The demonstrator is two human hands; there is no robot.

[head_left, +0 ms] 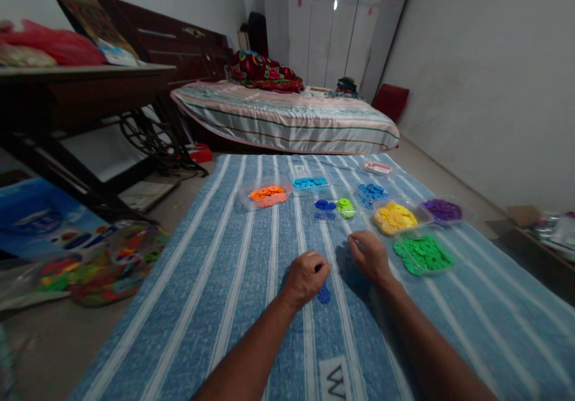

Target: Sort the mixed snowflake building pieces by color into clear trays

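My left hand [308,278] is closed, thumb and fingers pressed together over the striped cloth. Dark blue snowflake discs [324,294] show just under its fingers, and the hand seems to pinch them; its fingers cover their upper end. To the right, apart from it, my right hand [369,257] has its fingers curled in, and whatever they hold is hidden. Beyond the hands, a small clear tray holds dark blue discs [325,205] and lime green discs [345,207]. Nearest to my right hand are yellow discs [395,216] and green discs [423,254] in clear trays.
Orange discs [268,195], light blue discs [309,183], mid-blue discs [372,192] and purple discs [442,210] sit in clear trays. A red-and-white box [378,168] lies at the far edge of the striped cloth [215,257]. A bed [287,122] stands beyond.
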